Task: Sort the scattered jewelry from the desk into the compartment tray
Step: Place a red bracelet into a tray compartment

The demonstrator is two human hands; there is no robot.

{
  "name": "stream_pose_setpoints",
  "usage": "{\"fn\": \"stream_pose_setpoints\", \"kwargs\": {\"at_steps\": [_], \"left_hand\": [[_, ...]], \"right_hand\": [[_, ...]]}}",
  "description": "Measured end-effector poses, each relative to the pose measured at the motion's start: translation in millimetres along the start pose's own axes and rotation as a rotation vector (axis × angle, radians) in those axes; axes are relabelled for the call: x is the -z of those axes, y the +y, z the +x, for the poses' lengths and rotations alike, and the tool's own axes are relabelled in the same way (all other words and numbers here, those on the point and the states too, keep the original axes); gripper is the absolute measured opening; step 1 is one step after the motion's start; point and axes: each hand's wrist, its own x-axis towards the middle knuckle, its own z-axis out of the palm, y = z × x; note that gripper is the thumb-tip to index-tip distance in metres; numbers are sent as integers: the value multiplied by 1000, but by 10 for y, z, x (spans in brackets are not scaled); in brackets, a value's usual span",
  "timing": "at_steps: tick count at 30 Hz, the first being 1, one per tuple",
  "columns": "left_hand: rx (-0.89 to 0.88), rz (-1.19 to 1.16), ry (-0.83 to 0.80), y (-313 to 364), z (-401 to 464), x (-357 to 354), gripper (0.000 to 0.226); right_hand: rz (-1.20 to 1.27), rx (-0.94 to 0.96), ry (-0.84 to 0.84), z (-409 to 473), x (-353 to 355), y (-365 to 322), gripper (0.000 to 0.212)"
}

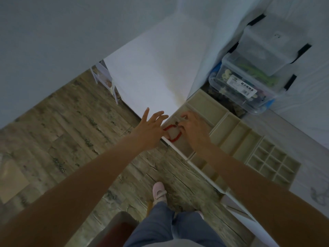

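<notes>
A beige compartment tray [229, 129] lies along the front edge of the white desk [156, 72]. A red bead bracelet [173, 133] lies in a large compartment at the tray's left end. My left hand [151, 127] hovers at the desk edge with fingers spread; its thumb side touches the bracelet's left part. My right hand [194, 125] reaches into the same compartment, and its curled fingertips pinch the bracelet's upper right end. The tray's right part holds a grid of small square cells [272, 161], which look bare. The picture is dim and blurred.
A clear plastic storage box [249, 82] with mixed items stands behind the tray, with another lidded box [272, 45] stacked on it. A crumpled thin chain or wire [318, 195] lies on the desk at far right. Wood floor and my legs are below.
</notes>
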Motion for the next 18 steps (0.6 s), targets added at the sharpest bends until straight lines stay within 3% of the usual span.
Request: {"fn": "stream_pose_setpoints", "kwargs": {"at_steps": [6, 9, 11, 13, 18], "left_hand": [[16, -40, 31, -21, -13, -41, 55], [29, -51, 29, -23, -23, -44, 55], [32, -39, 17, -21, -16, -38, 54], [28, -30, 12, -22, 1, -29, 53], [14, -17, -4, -38, 35, -32, 53]], "right_hand": [[43, -7, 9, -27, 49, 35, 25], [89, -123, 15, -25, 9, 58, 30], [136, -175, -25, 4, 3, 50, 21], [108, -178, -85, 39, 5, 53, 6], [-21, -113, -126, 47, 25, 16, 13]]}}
